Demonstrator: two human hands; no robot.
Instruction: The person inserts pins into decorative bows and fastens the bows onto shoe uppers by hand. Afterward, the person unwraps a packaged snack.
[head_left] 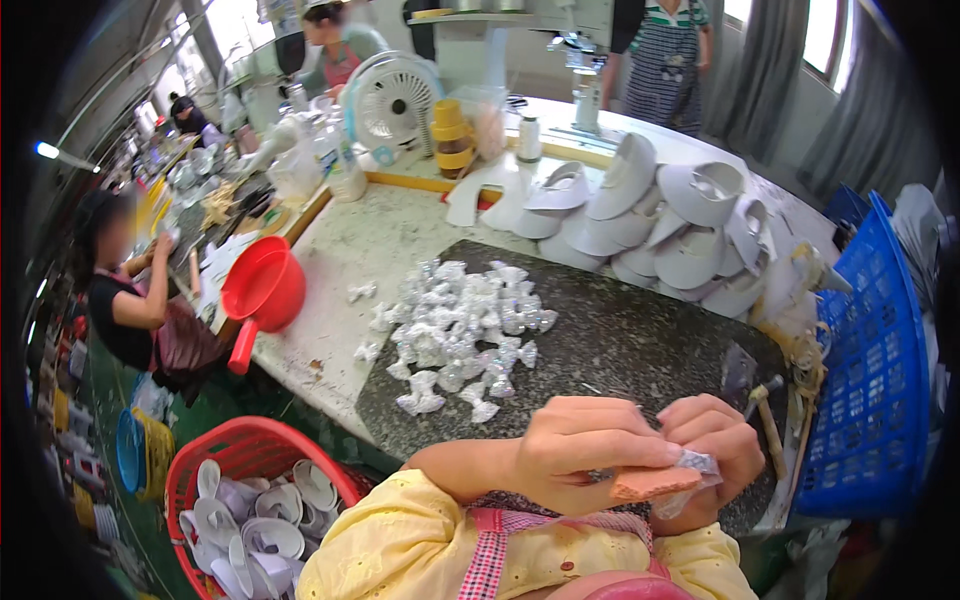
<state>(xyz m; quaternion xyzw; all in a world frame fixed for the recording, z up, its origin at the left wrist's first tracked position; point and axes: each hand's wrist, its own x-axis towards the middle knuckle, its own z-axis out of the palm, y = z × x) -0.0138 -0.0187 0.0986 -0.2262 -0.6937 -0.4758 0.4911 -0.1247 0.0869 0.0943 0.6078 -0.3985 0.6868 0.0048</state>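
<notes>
My left hand (585, 450) and my right hand (712, 440) are close together in front of my chest, over the near edge of the dark stone slab (640, 330). Fingers of both are closed on a small glittery silver piece (702, 464). Against my left hand is a flat orange piece (648, 485) with a rough face; how it is held is partly hidden. Beyond my hands, a pile of glittery silver-white bows (460, 325) lies on the slab and spills onto the pale tabletop (325, 335).
White shoe uppers (690, 215) are stacked behind the slab. A hammer (768, 425) and blue basket (865, 360) are at right. At left are a red dipper (265, 285) and red basket (215, 440) of white uppers. A fan (393, 105) stands behind; people work nearby.
</notes>
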